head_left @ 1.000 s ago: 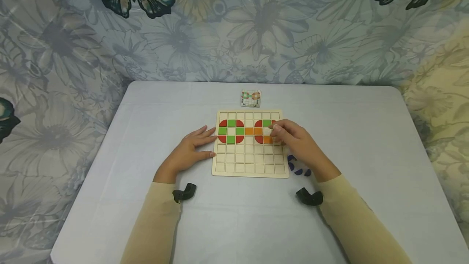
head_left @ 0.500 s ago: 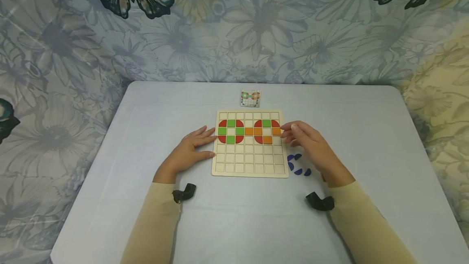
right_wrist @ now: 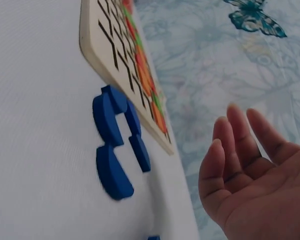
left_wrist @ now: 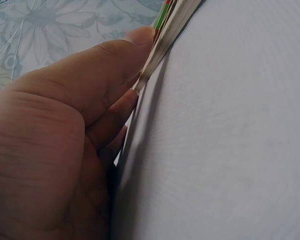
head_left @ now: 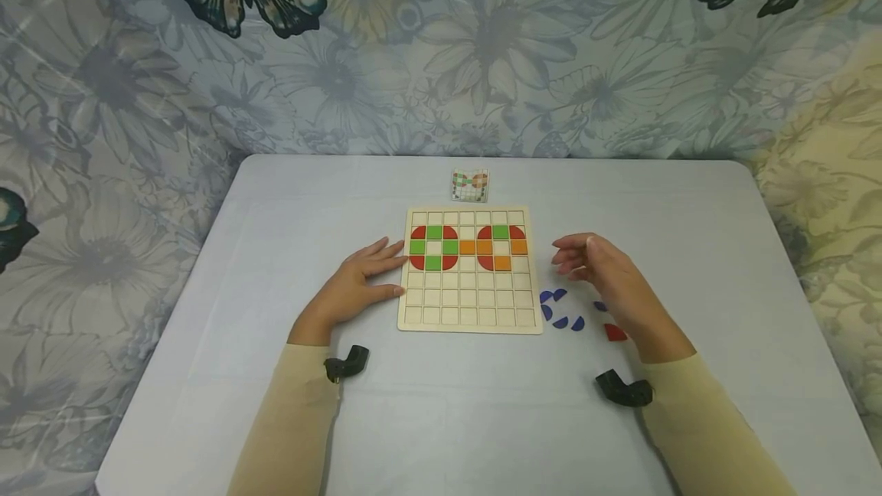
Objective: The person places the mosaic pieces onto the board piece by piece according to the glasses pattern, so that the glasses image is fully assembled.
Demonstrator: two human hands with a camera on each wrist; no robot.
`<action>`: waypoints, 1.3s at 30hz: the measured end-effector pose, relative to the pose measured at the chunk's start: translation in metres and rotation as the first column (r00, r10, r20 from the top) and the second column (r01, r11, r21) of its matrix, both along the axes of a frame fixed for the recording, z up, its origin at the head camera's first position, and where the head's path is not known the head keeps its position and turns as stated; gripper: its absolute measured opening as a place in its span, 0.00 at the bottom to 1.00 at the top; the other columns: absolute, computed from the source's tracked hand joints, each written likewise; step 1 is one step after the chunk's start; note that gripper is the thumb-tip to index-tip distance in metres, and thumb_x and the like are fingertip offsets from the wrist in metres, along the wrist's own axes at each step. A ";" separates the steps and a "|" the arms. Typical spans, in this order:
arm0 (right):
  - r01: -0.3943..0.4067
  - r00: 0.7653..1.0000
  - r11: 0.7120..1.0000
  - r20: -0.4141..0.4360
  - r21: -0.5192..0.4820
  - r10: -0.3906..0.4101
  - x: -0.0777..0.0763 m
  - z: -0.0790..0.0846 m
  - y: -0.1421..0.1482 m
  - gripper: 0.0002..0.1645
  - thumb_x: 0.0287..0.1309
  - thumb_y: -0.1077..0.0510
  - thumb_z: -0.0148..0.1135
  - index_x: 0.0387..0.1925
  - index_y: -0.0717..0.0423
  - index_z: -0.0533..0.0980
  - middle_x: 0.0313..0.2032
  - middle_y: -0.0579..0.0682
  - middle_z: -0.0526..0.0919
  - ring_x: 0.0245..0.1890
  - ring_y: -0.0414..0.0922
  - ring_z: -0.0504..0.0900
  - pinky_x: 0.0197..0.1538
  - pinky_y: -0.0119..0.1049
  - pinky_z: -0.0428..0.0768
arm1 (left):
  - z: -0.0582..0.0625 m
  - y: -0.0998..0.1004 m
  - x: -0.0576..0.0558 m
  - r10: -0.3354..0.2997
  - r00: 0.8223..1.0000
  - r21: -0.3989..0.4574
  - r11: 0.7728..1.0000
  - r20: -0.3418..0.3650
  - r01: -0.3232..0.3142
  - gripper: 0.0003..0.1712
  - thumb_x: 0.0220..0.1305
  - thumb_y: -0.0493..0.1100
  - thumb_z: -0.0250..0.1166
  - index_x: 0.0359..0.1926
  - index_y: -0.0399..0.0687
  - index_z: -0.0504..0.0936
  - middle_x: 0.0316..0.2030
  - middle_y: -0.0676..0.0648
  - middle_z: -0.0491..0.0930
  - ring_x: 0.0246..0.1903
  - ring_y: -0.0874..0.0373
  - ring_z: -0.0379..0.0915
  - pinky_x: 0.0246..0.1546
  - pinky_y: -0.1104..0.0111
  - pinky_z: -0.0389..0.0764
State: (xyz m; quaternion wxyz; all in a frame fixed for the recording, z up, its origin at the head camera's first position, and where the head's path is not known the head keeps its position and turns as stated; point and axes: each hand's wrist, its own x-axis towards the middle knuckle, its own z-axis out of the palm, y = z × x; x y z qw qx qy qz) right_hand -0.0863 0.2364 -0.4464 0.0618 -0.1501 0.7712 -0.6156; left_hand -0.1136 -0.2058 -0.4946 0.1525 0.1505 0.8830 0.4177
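Observation:
A wooden grid board [head_left: 468, 301] lies on the table, with red, green and orange pieces set in its upper rows. My left hand [head_left: 351, 285] rests at the board's left side, fingers spread; in the left wrist view its fingertips touch the board's edge [left_wrist: 149, 67]. To the right of the board, my right hand [head_left: 613, 278] is raised above the table with loosely bent fingers and holds nothing. Several blue rounded pieces [head_left: 560, 323] lie by the board's lower right corner. Beside the right wrist are a red piece [head_left: 615, 333] and another blue piece [head_left: 600, 306], partly covered by the hand.
A small printed pattern card [head_left: 470, 185] lies behind the board. The white table [head_left: 441, 412] ends at a wall of flower-patterned cloth [head_left: 482, 60]. A black wrist device [head_left: 347, 363] is on the left arm, and another [head_left: 623, 389] on the right.
My right hand has drawn back from the board's upper right to the right, uncovering an orange square on the board and the red piece on the table. The left hand stays put.

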 end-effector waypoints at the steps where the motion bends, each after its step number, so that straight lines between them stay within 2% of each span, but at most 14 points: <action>1: 0.001 1.000 1.000 -0.001 -0.007 -0.001 0.001 -0.001 0.002 0.31 0.91 0.51 0.35 0.67 0.72 0.73 0.53 0.64 0.80 0.54 0.57 0.80 0.58 0.32 0.79 | 0.000 0.000 0.000 0.001 1.000 0.001 1.000 0.001 -0.001 0.38 0.67 0.53 0.81 0.75 0.58 0.80 0.79 0.64 0.64 0.84 0.55 0.43 0.80 0.42 0.48; 6: 0.027 1.000 0.999 0.003 -0.030 -0.027 0.007 -0.005 0.012 0.30 0.91 0.52 0.35 0.67 0.73 0.73 0.53 0.64 0.80 0.54 0.54 0.81 0.58 0.32 0.79 | -0.002 -0.001 0.000 0.011 1.000 0.010 1.000 0.010 -0.011 0.38 0.66 0.53 0.81 0.75 0.59 0.80 0.79 0.66 0.64 0.84 0.55 0.43 0.80 0.41 0.48; 16: 0.085 0.996 0.996 -0.010 0.026 -0.084 0.018 -0.010 0.030 0.30 0.90 0.53 0.35 0.66 0.74 0.73 0.52 0.61 0.82 0.52 0.49 0.83 0.58 0.30 0.78 | -0.002 -0.001 0.000 0.015 1.000 0.027 0.999 0.011 -0.016 0.38 0.66 0.54 0.81 0.75 0.60 0.81 0.79 0.66 0.64 0.84 0.55 0.43 0.80 0.41 0.47; 24: 0.113 0.993 0.990 -0.044 0.085 -0.109 0.027 -0.021 0.048 0.27 0.90 0.57 0.36 0.67 0.75 0.72 0.51 0.58 0.83 0.51 0.44 0.83 0.59 0.24 0.77 | -0.004 -0.002 0.000 0.012 1.000 0.026 1.000 0.010 -0.012 0.38 0.66 0.54 0.81 0.75 0.61 0.81 0.79 0.67 0.64 0.84 0.56 0.43 0.80 0.41 0.47; 27: 0.124 0.992 0.987 -0.037 0.103 -0.121 0.030 -0.023 0.053 0.28 0.90 0.56 0.36 0.67 0.74 0.72 0.52 0.59 0.83 0.52 0.44 0.83 0.59 0.23 0.77 | -0.004 -0.002 0.000 0.012 1.000 0.025 1.000 0.008 -0.012 0.38 0.66 0.54 0.81 0.75 0.61 0.81 0.79 0.67 0.64 0.84 0.55 0.43 0.80 0.41 0.47; 32: 0.144 0.989 0.970 -0.008 0.194 -0.145 0.037 -0.027 0.059 0.29 0.90 0.52 0.37 0.69 0.70 0.73 0.53 0.59 0.83 0.53 0.41 0.83 0.59 0.21 0.74 | -0.005 -0.001 0.000 0.015 1.000 0.027 1.000 0.011 -0.015 0.38 0.66 0.54 0.81 0.75 0.60 0.81 0.79 0.67 0.64 0.84 0.55 0.43 0.80 0.41 0.47; 35: 0.156 0.986 0.953 0.016 0.261 -0.166 0.042 -0.029 0.063 0.27 0.89 0.51 0.42 0.69 0.66 0.75 0.54 0.58 0.84 0.53 0.36 0.81 0.57 0.20 0.71 | -0.005 -0.002 0.000 0.020 1.000 0.027 0.999 0.016 -0.020 0.38 0.66 0.54 0.81 0.75 0.61 0.81 0.79 0.67 0.63 0.84 0.55 0.42 0.80 0.41 0.47; 39: 0.157 0.985 0.936 0.020 0.315 -0.172 0.048 -0.033 0.066 0.22 0.82 0.57 0.60 0.68 0.64 0.75 0.53 0.58 0.83 0.50 0.35 0.80 0.53 0.18 0.73 | -0.005 -0.002 0.000 0.020 1.000 0.026 0.999 0.014 -0.021 0.38 0.66 0.54 0.81 0.75 0.61 0.81 0.79 0.67 0.63 0.84 0.55 0.42 0.80 0.41 0.47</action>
